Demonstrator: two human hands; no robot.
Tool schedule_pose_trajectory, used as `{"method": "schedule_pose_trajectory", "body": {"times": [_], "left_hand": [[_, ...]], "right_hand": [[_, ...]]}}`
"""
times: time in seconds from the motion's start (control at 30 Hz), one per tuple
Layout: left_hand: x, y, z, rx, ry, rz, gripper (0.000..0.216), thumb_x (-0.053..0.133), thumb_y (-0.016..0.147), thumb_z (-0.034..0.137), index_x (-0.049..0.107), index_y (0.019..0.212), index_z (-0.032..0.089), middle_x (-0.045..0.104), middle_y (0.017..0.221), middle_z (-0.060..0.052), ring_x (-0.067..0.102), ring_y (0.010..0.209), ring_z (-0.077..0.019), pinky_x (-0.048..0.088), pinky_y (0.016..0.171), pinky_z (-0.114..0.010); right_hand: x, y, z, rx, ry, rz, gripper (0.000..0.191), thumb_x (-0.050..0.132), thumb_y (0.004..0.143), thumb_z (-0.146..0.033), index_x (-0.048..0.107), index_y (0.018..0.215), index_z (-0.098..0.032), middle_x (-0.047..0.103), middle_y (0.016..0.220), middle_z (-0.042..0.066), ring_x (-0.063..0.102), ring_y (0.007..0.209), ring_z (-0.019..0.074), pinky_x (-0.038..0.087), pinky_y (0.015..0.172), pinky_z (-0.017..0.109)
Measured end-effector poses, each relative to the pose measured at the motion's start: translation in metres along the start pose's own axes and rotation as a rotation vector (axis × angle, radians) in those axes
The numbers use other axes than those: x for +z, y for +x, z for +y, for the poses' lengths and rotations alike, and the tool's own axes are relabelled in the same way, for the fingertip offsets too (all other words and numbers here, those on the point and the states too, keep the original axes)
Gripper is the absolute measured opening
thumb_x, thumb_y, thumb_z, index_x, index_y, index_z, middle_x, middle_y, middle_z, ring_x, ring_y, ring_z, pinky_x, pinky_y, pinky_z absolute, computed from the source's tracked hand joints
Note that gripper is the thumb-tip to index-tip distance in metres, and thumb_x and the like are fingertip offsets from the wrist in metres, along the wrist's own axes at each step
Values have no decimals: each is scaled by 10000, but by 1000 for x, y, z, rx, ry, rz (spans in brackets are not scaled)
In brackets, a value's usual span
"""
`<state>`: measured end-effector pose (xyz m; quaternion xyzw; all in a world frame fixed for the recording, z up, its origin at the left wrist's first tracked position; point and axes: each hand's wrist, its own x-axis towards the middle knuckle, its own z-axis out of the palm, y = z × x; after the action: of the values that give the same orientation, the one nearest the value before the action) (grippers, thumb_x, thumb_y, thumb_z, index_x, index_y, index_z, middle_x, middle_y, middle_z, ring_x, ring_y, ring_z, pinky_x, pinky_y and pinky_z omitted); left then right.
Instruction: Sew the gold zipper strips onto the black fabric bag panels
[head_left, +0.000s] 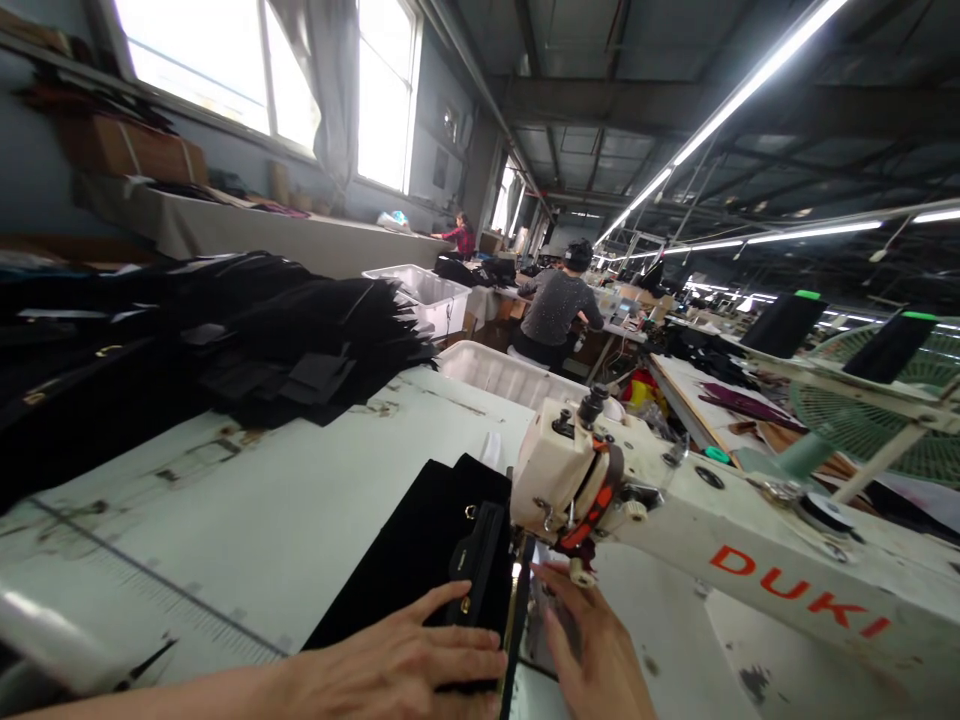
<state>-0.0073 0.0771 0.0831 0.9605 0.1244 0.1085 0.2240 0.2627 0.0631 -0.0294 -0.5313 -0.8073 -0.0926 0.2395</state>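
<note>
- Your left hand (pixel 397 665) lies open and flat, fingers spread, its palm pressing down on a black fabric piece (pixel 420 540).
- That fabric piece runs from under your left palm to well ahead of your fingertips. It is a matte, soft-looking panel with a thicker folded band along its right edge.
- Small gold metal fittings (pixel 470 512) sit on the band, one just beyond your left index finger.
- Your right hand (pixel 596 650) is open too, fingers stretched forward and close together. Their tips touch the narrow black edge between your two hands.
- Just ahead of your right fingertips stands the cream sewing machine (pixel 675 510), smooth painted metal with an orange part. Red "DUKI" lettering runs along its arm, right of that hand.
- The white table (pixel 262 510), left of your left hand, is scuffed and carries a printed ruler scale.
- Far ahead of your left hand lies a jagged heap of black cut pieces (pixel 300 340), and to its right, a ribbed white plastic bin (pixel 510 375).
</note>
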Motion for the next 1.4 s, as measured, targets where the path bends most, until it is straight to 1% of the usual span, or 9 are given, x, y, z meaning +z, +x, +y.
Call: {"method": "schedule_pose_trajectory", "body": {"times": [0.13, 0.23, 0.3, 0.47, 0.6, 0.97, 1.13, 1.27, 1.4], "left_hand": [[-4, 3, 0, 3, -39, -65, 499, 539, 939, 154, 468, 1424, 249, 557, 1407, -56, 488, 1321, -240, 206, 1193, -421], [-8, 5, 2, -19, -38, -150, 465, 492, 955, 126, 477, 1416, 183, 505, 1453, -88, 428, 1368, -238, 167, 1202, -430], [-8, 5, 2, -31, -42, -155, 447, 478, 960, 127, 490, 1405, 165, 501, 1454, -98, 419, 1374, -238, 160, 1202, -432], [4, 5, -6, 35, -130, -53, 482, 591, 910, 267, 526, 1378, 172, 534, 1421, -118, 483, 1320, -296, 175, 1195, -486], [8, 8, -11, 43, -148, -83, 538, 628, 874, 373, 544, 1355, 147, 536, 1413, -142, 478, 1321, -308, 167, 1197, -482], [26, 13, -16, 35, -106, -33, 618, 733, 773, 535, 618, 1256, 167, 592, 1347, -156, 548, 1246, -318, 168, 1182, -498], [29, 13, -18, 78, -65, 15, 653, 754, 740, 566, 634, 1245, 170, 620, 1316, -139, 587, 1197, -300, 187, 1182, -440], [30, 15, -19, 75, -38, -19, 648, 736, 760, 573, 625, 1261, 177, 615, 1324, -135, 570, 1220, -290, 166, 1186, -433], [32, 15, -22, 104, -40, -15, 645, 738, 753, 585, 628, 1252, 191, 615, 1323, -136, 567, 1223, -293, 185, 1175, -445]], "right_hand": [[4, -1, 6, 185, 30, -29, 325, 705, 769, -350, 654, 1071, -241, 687, 1066, 66, 657, 996, 258, 559, 825, 353], [10, 9, 3, 182, 71, -91, 155, 540, 896, -283, 651, 993, -236, 688, 1016, 63, 646, 973, 229, 527, 842, 348], [10, 17, -1, 183, 62, -102, 212, 444, 920, -211, 645, 986, -221, 684, 988, 72, 642, 933, 224, 511, 824, 356], [7, 28, -15, 286, -10, -120, 95, 548, 828, -191, 638, 851, -211, 669, 838, 59, 635, 822, 237, 471, 754, 352], [7, 36, -26, 388, -86, -157, 159, 505, 838, -147, 646, 775, -184, 651, 766, 81, 630, 784, 253, 439, 733, 361], [-10, 51, -32, 395, -120, -327, 251, 454, 908, -139, 696, 858, -181, 695, 900, 90, 623, 962, 258, 408, 810, 344], [-14, 53, -34, 403, -118, -347, 267, 428, 931, -144, 693, 936, -179, 696, 953, 95, 619, 966, 243, 394, 813, 335], [-18, 52, -31, 379, -109, -374, 249, 452, 929, -163, 693, 871, -192, 698, 903, 79, 621, 947, 241, 386, 780, 328], [-18, 54, -31, 372, -130, -339, 261, 416, 951, -165, 673, 984, -196, 686, 1016, 89, 591, 1030, 258, 372, 831, 359]]}}
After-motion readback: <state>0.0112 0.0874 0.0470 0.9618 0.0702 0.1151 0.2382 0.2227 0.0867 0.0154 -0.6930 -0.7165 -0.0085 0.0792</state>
